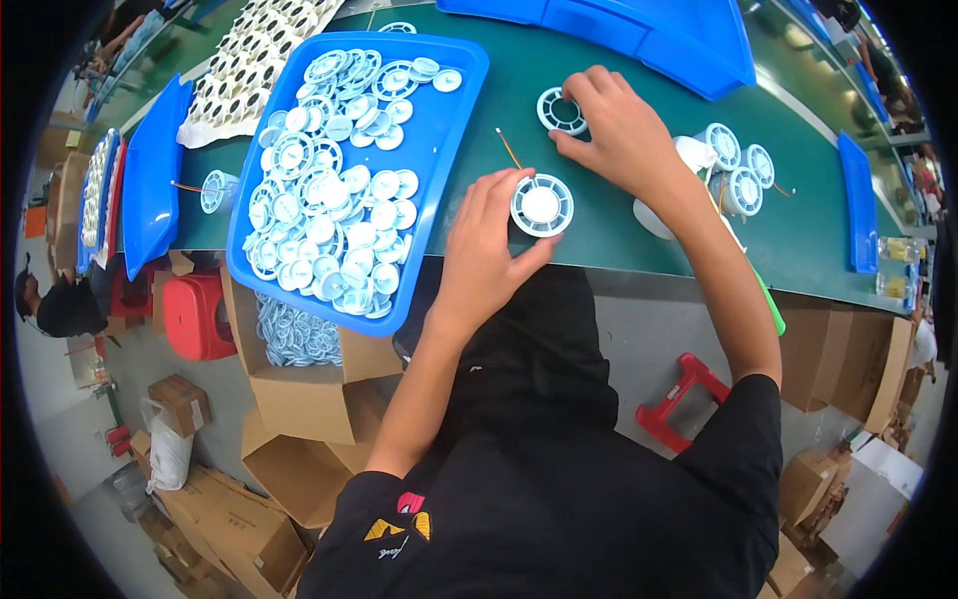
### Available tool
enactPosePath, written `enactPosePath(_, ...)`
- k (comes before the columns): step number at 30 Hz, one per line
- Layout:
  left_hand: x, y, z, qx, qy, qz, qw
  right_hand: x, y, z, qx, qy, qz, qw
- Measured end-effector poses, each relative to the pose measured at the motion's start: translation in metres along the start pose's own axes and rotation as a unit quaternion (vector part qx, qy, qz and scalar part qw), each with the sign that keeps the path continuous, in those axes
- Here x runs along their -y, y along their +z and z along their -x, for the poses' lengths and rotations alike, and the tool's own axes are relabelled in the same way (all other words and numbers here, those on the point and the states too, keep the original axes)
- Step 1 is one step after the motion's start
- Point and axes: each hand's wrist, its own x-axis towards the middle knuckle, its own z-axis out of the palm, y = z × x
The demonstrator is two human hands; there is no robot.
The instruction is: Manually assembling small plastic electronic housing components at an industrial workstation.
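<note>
Grips wheel [542, 205] in left hand [491, 232] — pinches ring [545, 113], just beyond and slightly right, in fingers of nearer right hand [621, 130] — shows no long axis in either.

just one head-worn fisheye here; looks steeply down over the black shirt [569, 489] and green table [823, 230], pretty close up

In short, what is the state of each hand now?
Left hand: holding the round, white-centred spoked piece.
Right hand: partly closed at the spoked ring; whether gripping it cannot be told.
</note>
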Motion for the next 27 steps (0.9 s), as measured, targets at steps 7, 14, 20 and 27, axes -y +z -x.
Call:
enactPosePath(7, 0.003, -0.002, 0.002, 0.005, -0.007, 0.006, 1.000, 0.055, -0.048, 0.039, -0.053, -0.048, -0.255, 0.964)
enactPosePath(14, 0.006, 0.001, 0.001, 0.007, -0.002, 0.019, 1.000, 0.064, -0.027, 0.061, -0.020, -0.028, -0.269, 0.962)
enactPosePath(20, 0.006, 0.002, 0.003, -0.003, 0.007, 0.010, 1.000, 0.068, -0.025, 0.065, -0.027, -0.008, -0.278, 0.960)
enactPosePath(27, 0.008, 0.003, 0.003, -0.006, 0.019, 0.005, 1.000, 0.071, -0.023, 0.067, -0.041, -0.013, -0.255, 0.966)
